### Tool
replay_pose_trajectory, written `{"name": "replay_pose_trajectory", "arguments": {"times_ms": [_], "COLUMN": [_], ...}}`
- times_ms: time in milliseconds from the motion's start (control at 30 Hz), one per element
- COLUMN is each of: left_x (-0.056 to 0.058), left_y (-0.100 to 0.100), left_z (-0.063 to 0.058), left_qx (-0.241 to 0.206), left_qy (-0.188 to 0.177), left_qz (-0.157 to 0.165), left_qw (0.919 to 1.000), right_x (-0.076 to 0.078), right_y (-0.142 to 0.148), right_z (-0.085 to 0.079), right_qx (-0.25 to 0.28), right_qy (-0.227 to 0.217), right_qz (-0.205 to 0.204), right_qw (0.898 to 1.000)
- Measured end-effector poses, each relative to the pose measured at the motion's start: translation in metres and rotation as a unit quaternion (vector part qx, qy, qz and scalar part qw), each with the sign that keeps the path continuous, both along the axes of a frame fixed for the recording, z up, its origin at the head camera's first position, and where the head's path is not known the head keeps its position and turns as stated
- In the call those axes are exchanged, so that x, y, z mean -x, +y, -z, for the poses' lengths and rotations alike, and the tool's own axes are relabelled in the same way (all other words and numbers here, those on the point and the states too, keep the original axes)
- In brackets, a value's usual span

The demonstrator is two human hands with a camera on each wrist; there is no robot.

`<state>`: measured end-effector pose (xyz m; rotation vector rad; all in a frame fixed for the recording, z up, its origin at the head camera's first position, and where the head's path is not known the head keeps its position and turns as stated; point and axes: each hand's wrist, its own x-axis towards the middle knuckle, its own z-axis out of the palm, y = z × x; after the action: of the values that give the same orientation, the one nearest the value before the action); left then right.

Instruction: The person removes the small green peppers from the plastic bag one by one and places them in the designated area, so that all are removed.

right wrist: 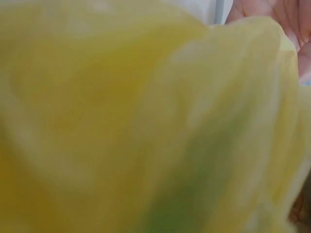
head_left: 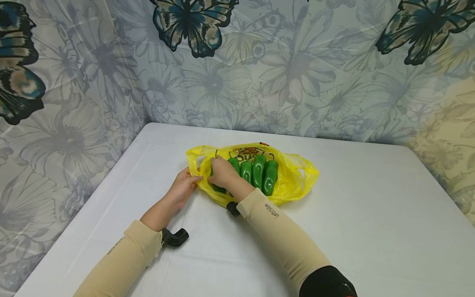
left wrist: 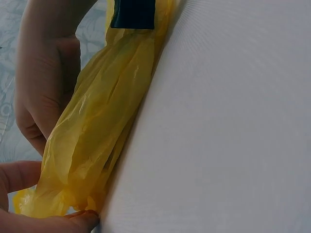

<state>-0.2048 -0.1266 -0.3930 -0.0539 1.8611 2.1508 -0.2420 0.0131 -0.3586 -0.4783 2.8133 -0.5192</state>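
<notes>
A yellow plastic bag (head_left: 289,185) lies on its side on the white table, its mouth spread wide. Several glossy green peppers (head_left: 258,171) sit in a row inside it, stems toward the far side. My left hand (head_left: 183,186) pinches the bag's left edge near the handle; in the left wrist view its thumb and fingers (left wrist: 73,221) close on the thin plastic. Reaching into the bag, my right hand (head_left: 224,173) holds the leftmost pepper (head_left: 219,189), partly covering it. Yellow film fills most of the right wrist view, with a blurred green shape behind it.
The white-covered table (head_left: 371,214) stretches out on both sides of the bag. Behind and to the left hangs a floral cloth (head_left: 297,82) with butterflies. A black wrist mount (head_left: 175,238) juts from the left forearm, another (head_left: 233,208) from the right, close to the bag's near edge.
</notes>
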Motion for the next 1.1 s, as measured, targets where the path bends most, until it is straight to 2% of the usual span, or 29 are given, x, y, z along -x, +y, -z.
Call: {"name": "replay_pose_trajectory", "arguments": {"times_ms": [367,633,800,1100], "left_x": [0.0,0.0,0.001,0.001], "left_y": [-0.001,0.0,0.001,-0.001], "left_z": [0.0,0.001,0.001,0.001], "left_qx": [0.009,-0.002,-0.01,-0.003], "left_qy": [0.003,0.006,0.006,-0.001], "left_qz": [0.005,0.003,0.002,0.003], "left_qw": [0.9999,1.0,0.9999,1.0], "right_x": [-0.002,-0.004,-0.003,0.003], "right_y": [-0.003,-0.002,0.001,0.007], "right_z": [0.002,0.003,0.0,-0.009], "right_qx": [-0.015,-0.014,0.014,0.108], "right_qy": [0.003,0.015,0.028,0.035], "right_qz": [-0.002,0.011,0.029,0.063], "right_qw": [1.0,1.0,0.999,0.992]}}
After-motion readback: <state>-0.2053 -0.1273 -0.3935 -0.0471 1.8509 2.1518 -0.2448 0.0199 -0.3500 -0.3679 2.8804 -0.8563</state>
